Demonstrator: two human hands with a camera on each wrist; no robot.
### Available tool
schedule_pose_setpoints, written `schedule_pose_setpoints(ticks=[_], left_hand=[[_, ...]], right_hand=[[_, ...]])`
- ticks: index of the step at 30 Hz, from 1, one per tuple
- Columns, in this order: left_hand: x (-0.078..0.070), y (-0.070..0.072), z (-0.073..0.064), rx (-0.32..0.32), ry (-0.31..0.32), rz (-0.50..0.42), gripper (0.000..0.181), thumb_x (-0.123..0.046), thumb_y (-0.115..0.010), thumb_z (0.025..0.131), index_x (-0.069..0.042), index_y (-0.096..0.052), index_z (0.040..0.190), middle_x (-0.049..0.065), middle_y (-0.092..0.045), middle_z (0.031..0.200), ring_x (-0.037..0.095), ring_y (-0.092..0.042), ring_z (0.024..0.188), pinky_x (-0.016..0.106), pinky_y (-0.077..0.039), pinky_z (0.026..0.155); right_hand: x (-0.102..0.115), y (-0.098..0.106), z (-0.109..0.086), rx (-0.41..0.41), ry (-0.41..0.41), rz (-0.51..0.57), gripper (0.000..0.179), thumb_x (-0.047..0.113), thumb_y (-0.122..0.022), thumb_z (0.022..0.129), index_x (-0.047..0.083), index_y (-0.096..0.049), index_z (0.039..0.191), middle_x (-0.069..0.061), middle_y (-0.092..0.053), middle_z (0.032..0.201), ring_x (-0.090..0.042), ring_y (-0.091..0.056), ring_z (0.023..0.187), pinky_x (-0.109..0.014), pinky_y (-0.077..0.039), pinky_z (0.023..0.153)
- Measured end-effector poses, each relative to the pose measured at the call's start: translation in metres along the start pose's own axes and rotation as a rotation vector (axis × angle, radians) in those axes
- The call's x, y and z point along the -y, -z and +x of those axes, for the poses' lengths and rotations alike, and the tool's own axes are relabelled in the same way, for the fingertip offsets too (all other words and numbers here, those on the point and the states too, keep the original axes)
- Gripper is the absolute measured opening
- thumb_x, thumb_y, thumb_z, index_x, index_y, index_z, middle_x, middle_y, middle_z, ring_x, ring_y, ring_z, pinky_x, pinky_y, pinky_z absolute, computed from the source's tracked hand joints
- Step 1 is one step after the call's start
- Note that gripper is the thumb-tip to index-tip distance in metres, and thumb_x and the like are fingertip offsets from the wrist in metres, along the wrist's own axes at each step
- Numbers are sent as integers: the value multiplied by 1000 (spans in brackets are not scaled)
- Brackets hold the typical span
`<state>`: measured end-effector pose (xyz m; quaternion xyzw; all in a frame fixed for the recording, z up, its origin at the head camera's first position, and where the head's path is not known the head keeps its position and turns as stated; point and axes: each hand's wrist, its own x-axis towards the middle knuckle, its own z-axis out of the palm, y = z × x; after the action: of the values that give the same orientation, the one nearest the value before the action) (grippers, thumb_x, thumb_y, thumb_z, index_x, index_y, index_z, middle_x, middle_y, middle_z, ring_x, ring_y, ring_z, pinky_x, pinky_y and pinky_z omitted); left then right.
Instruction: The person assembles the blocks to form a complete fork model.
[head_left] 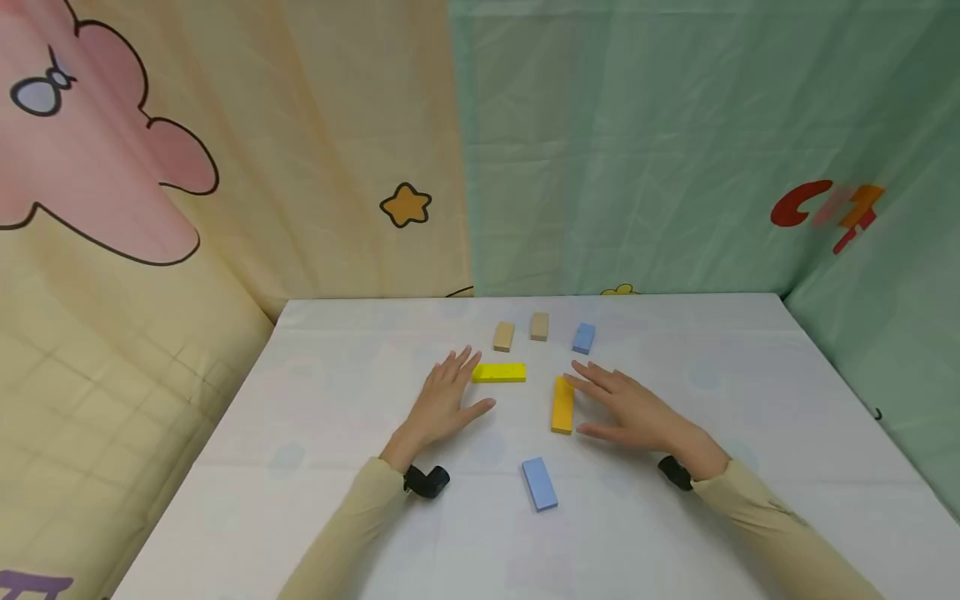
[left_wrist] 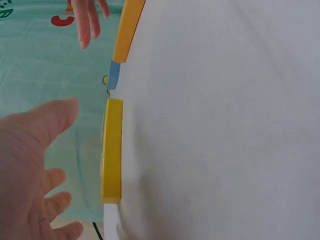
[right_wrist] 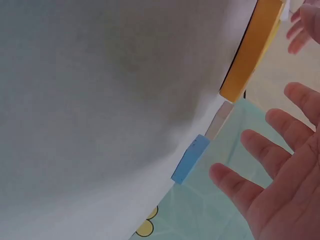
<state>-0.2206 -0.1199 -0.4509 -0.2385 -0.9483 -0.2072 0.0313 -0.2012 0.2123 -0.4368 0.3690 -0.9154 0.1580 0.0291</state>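
Observation:
In the head view my left hand (head_left: 442, 400) is held over the table with fingers spread, beside the left end of a yellow block (head_left: 501, 372). That same yellow block (left_wrist: 112, 150) lies past the thumb in the left wrist view, apart from it. My right hand (head_left: 633, 412), fingers extended, hovers just right of an orange block (head_left: 562, 406). Whether a fingertip touches that block cannot be told from the head view. In the right wrist view a gap separates the fingers (right_wrist: 272, 150) from the orange block (right_wrist: 252, 50). Neither hand holds anything.
Nearer the person lies a blue block (head_left: 540, 483). Toward the table's back edge sit two tan blocks (head_left: 503, 337) and a smaller blue block (head_left: 583, 338). A white cloth covers the table (head_left: 300, 400). Printed curtains (head_left: 637, 150) hang behind and at both sides.

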Motion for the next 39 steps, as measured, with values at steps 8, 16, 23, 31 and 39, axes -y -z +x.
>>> schedule_pose_setpoints(ticks=[8,16,23,31,39], left_hand=[[-9,-13,17,15,8,-95,69,-42,-57,94,-10,-30,149,11,-24,153,32,-19,140,45,-14,111],[-13,-21,25,32,31,-115,65,-34,-57,96,-7,-30,148,10,-26,153,30,-18,140,45,-15,111],[-11,-23,26,12,11,-88,55,-25,-58,96,-1,-41,142,12,-37,147,31,-26,137,44,-19,110],[-11,-23,26,-56,4,-95,42,-16,-61,94,-1,-54,132,13,-55,128,29,-48,115,38,-36,100],[-13,-26,24,-97,28,-125,38,-8,-66,89,3,-59,125,15,-60,118,28,-52,104,37,-42,92]], right_hand=[[4,-5,12,34,51,60,61,35,-65,90,13,-44,143,-8,-36,149,-33,-35,133,-52,-34,101],[3,-10,14,117,75,62,46,25,-56,96,9,-49,139,-11,-39,146,-36,-31,134,-54,-29,103],[3,-8,10,91,89,-19,43,21,-60,94,8,-54,135,-15,-48,137,-38,-37,130,-55,-33,100],[2,-3,5,16,155,-60,38,10,-70,87,7,-63,123,-9,-57,109,-22,-55,93,-38,-48,81],[4,-1,1,-16,122,-8,28,3,-72,82,6,-69,110,-3,-54,95,-15,-51,81,-29,-47,70]])
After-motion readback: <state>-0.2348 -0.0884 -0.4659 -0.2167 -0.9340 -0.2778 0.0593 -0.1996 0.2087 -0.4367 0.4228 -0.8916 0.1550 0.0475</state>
